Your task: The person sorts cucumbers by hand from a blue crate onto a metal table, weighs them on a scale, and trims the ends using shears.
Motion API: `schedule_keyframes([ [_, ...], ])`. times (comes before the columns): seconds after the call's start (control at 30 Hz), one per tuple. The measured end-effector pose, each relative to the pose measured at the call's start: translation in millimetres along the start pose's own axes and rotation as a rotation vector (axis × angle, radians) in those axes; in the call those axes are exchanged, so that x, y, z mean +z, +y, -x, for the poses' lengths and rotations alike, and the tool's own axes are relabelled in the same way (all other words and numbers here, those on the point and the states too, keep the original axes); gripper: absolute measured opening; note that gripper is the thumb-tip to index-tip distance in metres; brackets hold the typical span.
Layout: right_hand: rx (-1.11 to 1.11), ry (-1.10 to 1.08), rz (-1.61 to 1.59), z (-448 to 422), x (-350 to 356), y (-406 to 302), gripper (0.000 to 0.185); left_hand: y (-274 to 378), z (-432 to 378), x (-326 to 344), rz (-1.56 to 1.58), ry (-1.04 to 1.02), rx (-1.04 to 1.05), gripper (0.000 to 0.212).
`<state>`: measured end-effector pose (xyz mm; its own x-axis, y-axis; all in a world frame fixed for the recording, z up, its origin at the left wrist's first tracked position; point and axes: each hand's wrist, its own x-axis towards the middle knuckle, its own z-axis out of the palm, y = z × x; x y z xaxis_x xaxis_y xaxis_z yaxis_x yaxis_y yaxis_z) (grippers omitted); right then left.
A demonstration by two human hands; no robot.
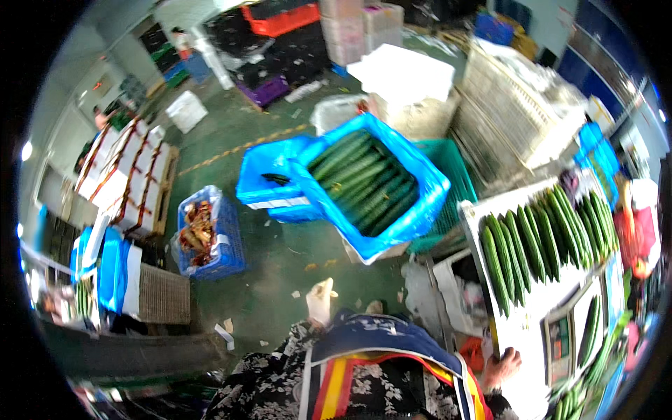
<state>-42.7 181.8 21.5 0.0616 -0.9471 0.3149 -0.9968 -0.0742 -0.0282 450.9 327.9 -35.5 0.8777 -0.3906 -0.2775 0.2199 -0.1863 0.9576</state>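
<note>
My left hand point(319, 303), in a pale glove, hangs over the green floor with its thumb apart and holds nothing. At the near left edge of a white-topped table point(520, 336) rests my bare right hand point(503, 368), its fingers bent; whether they grip the edge is unclear. Several long cucumbers point(530, 241) lie side by side across this table. A single cucumber point(590, 331) lies apart, beside a framed display panel point(559, 349). Ahead of me, a box lined with blue plastic film point(338, 212) holds rows of cucumbers point(362, 178).
A smaller blue-lined box point(257, 176) adjoins the cucumber box, with a green crate point(446, 163) behind. A blue basket point(226, 249) of brownish scraps stands on the floor. White cartons point(123, 173) are stacked on a pallet at left. A large pale bin point(499, 100) stands back right.
</note>
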Motion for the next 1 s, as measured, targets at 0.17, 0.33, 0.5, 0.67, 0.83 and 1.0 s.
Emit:
schedule_keyframes([
  [0.17, 0.146, -0.032, 0.036, 16, 2, 17, 0.057, 16, -42, 39, 0.022, -0.098, 0.018, 0.023],
  [0.33, 0.214, -0.078, 0.071, 18, 3, 11, 0.063, 27, -75, 52, 0.089, -0.135, 0.241, 0.030],
  [0.5, 0.376, -0.151, 0.169, 8, -7, -16, 0.064, 38, -101, 53, -0.033, -0.179, 0.365, 0.033],
  [0.67, 0.470, -0.100, 0.253, 18, 18, -7, 0.065, 78, -156, 74, -0.259, -0.239, 0.646, 0.032],
  [0.83, 0.539, -0.055, 0.345, 16, 46, 1, 0.070, 124, -241, 112, -0.596, -0.240, 0.951, 0.049],
  [1.0, 0.860, -0.383, 0.325, -31, 1, -75, 0.078, 120, -310, 160, -1.048, -0.367, 0.849, 0.083],
])
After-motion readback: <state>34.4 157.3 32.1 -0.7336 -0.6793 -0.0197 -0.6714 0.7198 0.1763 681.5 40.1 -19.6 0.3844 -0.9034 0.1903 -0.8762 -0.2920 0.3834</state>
